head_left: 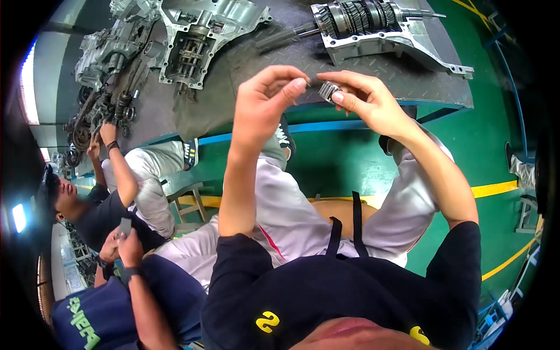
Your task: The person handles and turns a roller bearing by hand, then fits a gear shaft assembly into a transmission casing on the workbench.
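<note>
Over the near edge of the workbench, my right hand pinches a small ridged metal part between thumb and fingers. It is silvery with parallel ridges, like a small gear or roller bearing; I cannot tell which. My left hand is raised just left of it, thumb and fingertips brought together and apart from the ridged part. Whatever those fingertips may hold is too small to make out. Beyond my right hand lies an open gearbox housing with a gear shaft in it.
Another opened housing stands on the metal bench, left of centre. Farther left are a casting and loose gears. Two people sit at my left; one reaches toward the gears, the other holds a grey object. A blue rail runs below the bench.
</note>
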The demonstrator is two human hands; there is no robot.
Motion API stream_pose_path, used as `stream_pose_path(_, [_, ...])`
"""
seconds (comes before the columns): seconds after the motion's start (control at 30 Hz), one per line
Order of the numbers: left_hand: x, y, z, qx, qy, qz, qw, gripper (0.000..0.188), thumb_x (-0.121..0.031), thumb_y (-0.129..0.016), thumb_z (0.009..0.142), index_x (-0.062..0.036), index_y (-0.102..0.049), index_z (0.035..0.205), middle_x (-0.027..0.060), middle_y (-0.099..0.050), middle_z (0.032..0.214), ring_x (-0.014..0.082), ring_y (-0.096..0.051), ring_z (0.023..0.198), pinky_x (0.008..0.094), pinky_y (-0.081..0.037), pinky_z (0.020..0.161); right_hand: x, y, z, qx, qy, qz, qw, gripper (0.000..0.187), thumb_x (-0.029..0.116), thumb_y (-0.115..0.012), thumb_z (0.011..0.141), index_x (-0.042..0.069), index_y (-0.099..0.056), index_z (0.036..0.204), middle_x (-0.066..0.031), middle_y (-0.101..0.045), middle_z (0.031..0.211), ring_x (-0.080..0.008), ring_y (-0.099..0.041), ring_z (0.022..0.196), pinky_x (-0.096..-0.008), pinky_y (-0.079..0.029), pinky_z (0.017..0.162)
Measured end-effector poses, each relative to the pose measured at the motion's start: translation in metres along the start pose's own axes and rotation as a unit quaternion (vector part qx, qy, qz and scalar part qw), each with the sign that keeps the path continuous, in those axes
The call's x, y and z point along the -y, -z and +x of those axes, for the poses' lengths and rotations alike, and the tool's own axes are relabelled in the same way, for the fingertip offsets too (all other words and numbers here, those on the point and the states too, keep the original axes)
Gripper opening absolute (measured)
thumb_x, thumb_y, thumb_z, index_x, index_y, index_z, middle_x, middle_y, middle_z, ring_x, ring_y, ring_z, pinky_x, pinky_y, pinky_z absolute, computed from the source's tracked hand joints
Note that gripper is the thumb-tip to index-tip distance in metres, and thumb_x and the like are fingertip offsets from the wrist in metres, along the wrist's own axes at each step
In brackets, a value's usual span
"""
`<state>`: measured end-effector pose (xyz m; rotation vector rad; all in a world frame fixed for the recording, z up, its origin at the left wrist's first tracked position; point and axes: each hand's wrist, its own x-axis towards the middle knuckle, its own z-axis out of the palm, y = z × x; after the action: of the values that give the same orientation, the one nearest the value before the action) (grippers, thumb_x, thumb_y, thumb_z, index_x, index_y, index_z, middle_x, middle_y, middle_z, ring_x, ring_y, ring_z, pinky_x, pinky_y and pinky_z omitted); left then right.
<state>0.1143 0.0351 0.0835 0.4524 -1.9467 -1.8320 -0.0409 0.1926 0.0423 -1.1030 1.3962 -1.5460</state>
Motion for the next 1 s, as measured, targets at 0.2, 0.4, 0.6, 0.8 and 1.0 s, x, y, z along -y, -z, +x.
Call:
stream_pose_path(0.2, [0.023, -0.010, -0.007, 0.010, 0.026, -0.048, 0.998, 0.019, -0.009, -0.069, 0.091, 0.0017, -0.067, 0.107, 0.0048, -0.070, 0.094, 0.0075, -0.061, 0.081, 0.0205, -0.047, 0.072, -0.008, -0.012, 0.002, -0.028, 0.022, 0.073, 0.997, 0.023, 0.014, -0.062, 0.095, 0.001, -0.059, 0.114, -0.0001, -0.056, 0.080, -0.0057, -0.052, 0.074, -0.0240, -0.045, 0.066])
stream_pose_path(0.4, [0.024, -0.014, -0.005, 0.005, 0.011, -0.068, 0.998, 0.020, -0.009, -0.069, 0.091, 0.0017, -0.067, 0.107, 0.0034, -0.069, 0.093, 0.0077, -0.062, 0.083, 0.0209, -0.048, 0.073, -0.011, -0.007, 0.005, -0.019, 0.008, -0.013, 1.000, 0.022, 0.016, -0.065, 0.095, 0.002, -0.058, 0.110, 0.0025, -0.056, 0.080, -0.0045, -0.050, 0.070, -0.0227, -0.042, 0.062])
stream_pose_path(0.6, [0.027, -0.019, -0.005, -0.008, 0.011, -0.064, 0.998, 0.019, -0.009, -0.069, 0.091, 0.0017, -0.068, 0.107, 0.0037, -0.070, 0.094, 0.0082, -0.063, 0.084, 0.0209, -0.048, 0.073, -0.009, -0.007, 0.004, -0.023, 0.005, -0.003, 1.000, 0.023, 0.016, -0.066, 0.094, 0.002, -0.060, 0.111, 0.0031, -0.056, 0.079, -0.0042, -0.048, 0.068, -0.0222, -0.041, 0.062])
stream_pose_path(0.8, [0.028, -0.016, -0.006, -0.003, 0.012, -0.075, 0.997, 0.016, -0.006, -0.067, 0.092, 0.0040, -0.067, 0.104, 0.0055, -0.070, 0.093, 0.0092, -0.064, 0.086, 0.0221, -0.051, 0.076, -0.009, -0.006, 0.006, -0.010, 0.020, -0.057, 0.998, 0.024, 0.016, -0.067, 0.092, 0.002, -0.061, 0.110, 0.0025, -0.059, 0.082, -0.0041, -0.046, 0.067, -0.0212, -0.039, 0.061])
stream_pose_path(1.0, [0.030, 0.018, 0.005, -0.083, 0.012, -0.082, 0.993, 0.018, -0.011, -0.066, 0.093, 0.0022, -0.066, 0.104, 0.0047, -0.067, 0.084, 0.0110, -0.062, 0.076, 0.0234, -0.049, 0.071, -0.010, -0.001, 0.003, -0.036, -0.056, -0.119, 0.991, 0.018, 0.017, -0.066, 0.091, 0.001, -0.061, 0.099, 0.0031, -0.056, 0.077, -0.0044, -0.045, 0.069, -0.0231, -0.038, 0.061])
